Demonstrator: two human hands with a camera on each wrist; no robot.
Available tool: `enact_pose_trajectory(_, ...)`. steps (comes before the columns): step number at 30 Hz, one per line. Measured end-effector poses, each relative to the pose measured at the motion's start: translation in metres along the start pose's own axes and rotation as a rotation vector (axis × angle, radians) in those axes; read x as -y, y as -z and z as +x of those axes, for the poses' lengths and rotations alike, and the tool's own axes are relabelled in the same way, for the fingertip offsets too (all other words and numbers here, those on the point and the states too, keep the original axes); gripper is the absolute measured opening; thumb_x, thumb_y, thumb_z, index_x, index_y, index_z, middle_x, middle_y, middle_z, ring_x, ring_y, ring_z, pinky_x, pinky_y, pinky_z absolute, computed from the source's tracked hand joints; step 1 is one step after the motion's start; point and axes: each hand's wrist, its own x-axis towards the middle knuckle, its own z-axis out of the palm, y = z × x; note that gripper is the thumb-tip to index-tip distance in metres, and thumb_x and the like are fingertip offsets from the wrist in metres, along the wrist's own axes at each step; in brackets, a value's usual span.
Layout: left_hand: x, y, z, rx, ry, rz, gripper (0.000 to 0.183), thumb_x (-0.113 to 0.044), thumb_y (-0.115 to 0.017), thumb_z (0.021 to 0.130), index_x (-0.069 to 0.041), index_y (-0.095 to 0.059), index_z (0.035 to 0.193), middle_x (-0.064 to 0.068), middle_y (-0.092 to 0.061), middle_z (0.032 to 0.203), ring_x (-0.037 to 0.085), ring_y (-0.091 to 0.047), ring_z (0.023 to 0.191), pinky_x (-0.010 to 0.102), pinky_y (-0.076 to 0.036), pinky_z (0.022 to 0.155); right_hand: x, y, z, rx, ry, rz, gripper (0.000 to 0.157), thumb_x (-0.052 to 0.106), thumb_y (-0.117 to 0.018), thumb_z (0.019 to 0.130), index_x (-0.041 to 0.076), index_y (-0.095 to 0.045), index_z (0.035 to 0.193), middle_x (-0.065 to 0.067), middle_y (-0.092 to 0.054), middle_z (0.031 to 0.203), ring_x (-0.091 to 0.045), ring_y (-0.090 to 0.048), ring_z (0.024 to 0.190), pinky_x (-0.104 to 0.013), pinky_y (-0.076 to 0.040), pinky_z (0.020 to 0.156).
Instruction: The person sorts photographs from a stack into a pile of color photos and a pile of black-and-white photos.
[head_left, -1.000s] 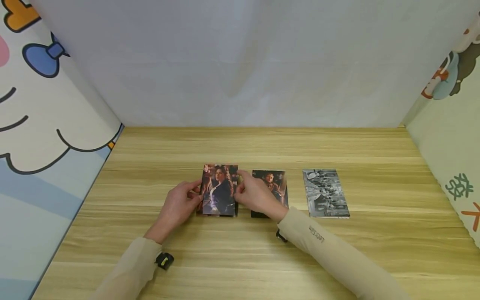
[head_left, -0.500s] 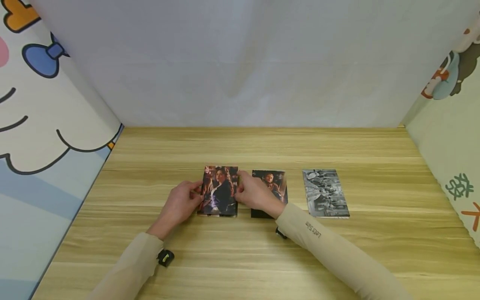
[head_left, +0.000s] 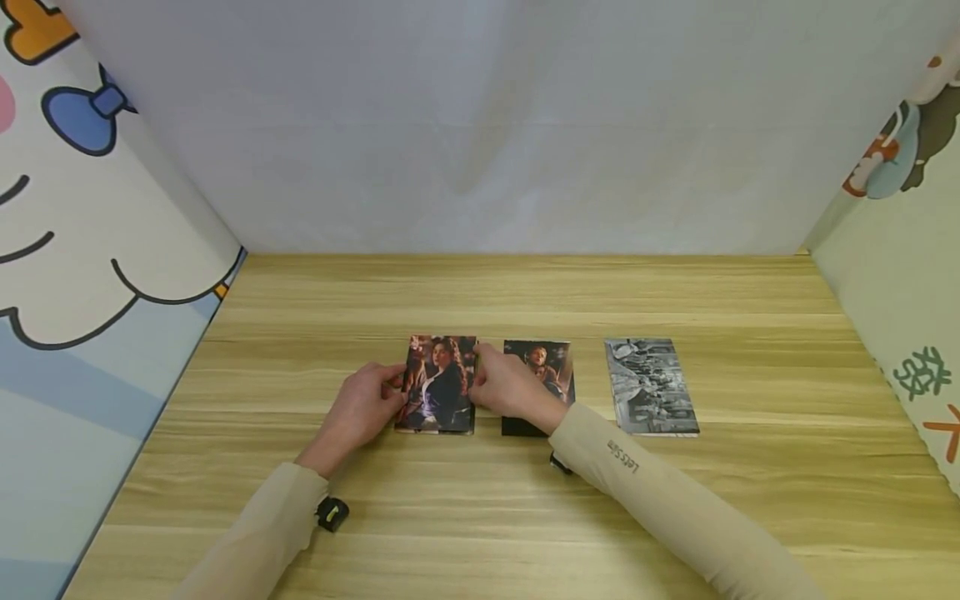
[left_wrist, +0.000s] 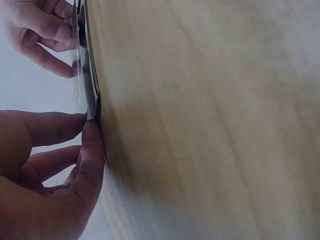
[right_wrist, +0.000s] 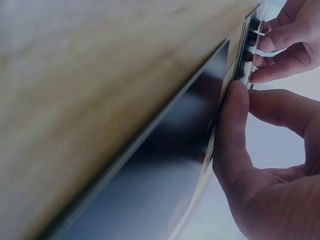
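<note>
A photo stack (head_left: 438,387), topped by a colour picture of a figure in a dark jacket, is pinched between thumb and finger by the left hand (head_left: 366,406) at its nine o'clock edge and by the right hand (head_left: 510,385) at its three o'clock edge; the fingertips are parted only by the stack's thin layers. It is held low at the wood-grained table (head_left: 465,525); whether it rests there cannot be told. At three o'clock from it, a dark photo (head_left: 542,355) is partly hidden by the right hand, and farther along a black-and-white photo (head_left: 652,386) is laid flat. Towards four o'clock, the beige right sleeve (head_left: 686,517) is marked with dark lettering (head_left: 624,457) that seems to read "Let's Slim", the last letters being blurred. Well out at three o'clock, a green character (head_left: 922,375) is printed on the pale side wall (head_left: 885,275), above orange strokes (head_left: 947,433). Between seven and eight o'clock, a black wrist device (head_left: 332,514) is worn, its yellow-green mark illegible.
</note>
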Motion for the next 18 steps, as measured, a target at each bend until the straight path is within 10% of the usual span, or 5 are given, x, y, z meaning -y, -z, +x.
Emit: enact_pose_trajectory(18,-0.0008,-0.0013,0.0011,0.014,0.021,0.006,0.045,0.000,-0.067,0.091,0.009,-0.063,0.135,0.015,-0.066,0.105,0.023,-0.065,0.087,0.041,-0.055,0.080,-0.0016,-0.0008,0.0028,0.013,-0.008,-0.022,0.071,0.003,-0.068,0.094,-0.005,-0.036,0.156,-0.002,-0.064,0.079,-0.011,-0.050,0.052,-0.027,-0.040,0.052)
